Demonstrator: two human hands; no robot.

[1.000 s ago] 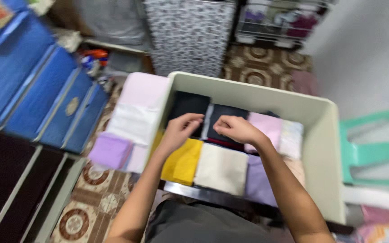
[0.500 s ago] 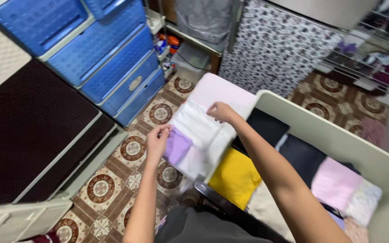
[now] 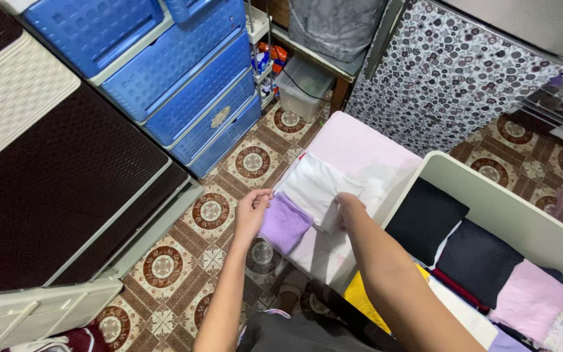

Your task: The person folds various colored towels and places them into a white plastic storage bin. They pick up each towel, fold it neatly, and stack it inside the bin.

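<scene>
The left hand (image 3: 253, 212) rests at the left edge of a small folded purple cloth (image 3: 285, 223), its grip closed lightly on that edge with the thumb on top. The right hand (image 3: 348, 207) lies on a folded white cloth (image 3: 316, 189) just beside the purple one; its fingers curl over the white cloth's near corner, pinching it.

Both cloths sit on top of a stack of folded pale pink and white cloth (image 3: 360, 153) that stands on the patterned tile floor (image 3: 164, 267), touching the outer wall of a cream bin (image 3: 490, 202). The purple cloth overlaps the lower left corner of the stack, and the white cloth lies tilted across its middle.

Inside the bin, folded pieces stand in rows: a black one (image 3: 425, 220), a dark grey one (image 3: 478, 259), a pink one (image 3: 530, 301) and a yellow one (image 3: 363, 300), partly hidden by the right forearm.

Blue plastic drawers (image 3: 190, 85) stand well apart to the upper left, beside a dark brown cabinet (image 3: 53, 189).
</scene>
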